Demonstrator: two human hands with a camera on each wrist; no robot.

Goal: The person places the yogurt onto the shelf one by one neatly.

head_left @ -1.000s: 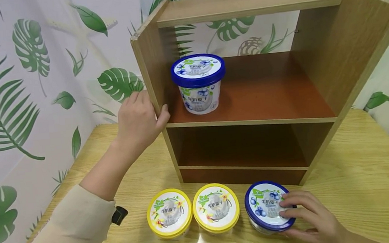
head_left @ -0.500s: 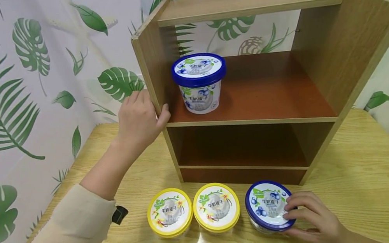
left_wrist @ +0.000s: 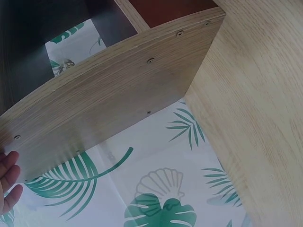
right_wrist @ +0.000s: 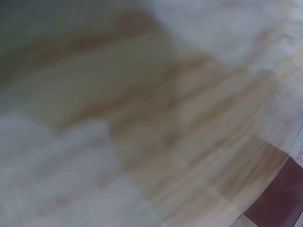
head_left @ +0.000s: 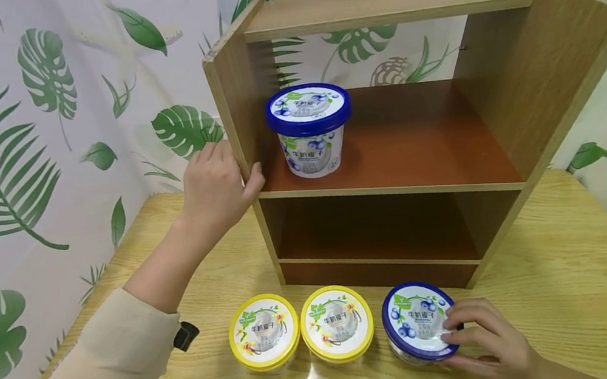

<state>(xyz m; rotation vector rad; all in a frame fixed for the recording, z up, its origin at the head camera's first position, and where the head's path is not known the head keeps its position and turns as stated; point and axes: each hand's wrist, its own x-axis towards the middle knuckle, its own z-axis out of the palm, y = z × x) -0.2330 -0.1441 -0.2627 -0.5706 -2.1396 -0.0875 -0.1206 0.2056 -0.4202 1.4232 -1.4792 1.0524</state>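
Note:
My left hand (head_left: 216,182) grips the front edge of the left side panel of a wooden shelf unit (head_left: 391,186), thumb inside and fingers outside. In the left wrist view, fingertips (left_wrist: 10,172) show beside that panel's outer face. A blue-lidded tub (head_left: 419,318) with blueberries printed on its lid stands on the table in front of the shelf. My right hand (head_left: 491,342) holds its right side, with fingers on the lid's edge and the thumb lower down. Another blue-lidded tub (head_left: 310,131) stands upright at the left of the upper shelf, near my left thumb.
Two yellow-lidded tubs (head_left: 265,332) stand side by side on the wooden table (head_left: 583,297), left of the held tub. Behind the shelf is a leaf-patterned wall (head_left: 81,101). The right wrist view is mostly blurred wood grain (right_wrist: 189,142).
My right fingers have slid slightly toward the near right edge of the tub's lid. The left hand, tubs and shelf stay where they were.

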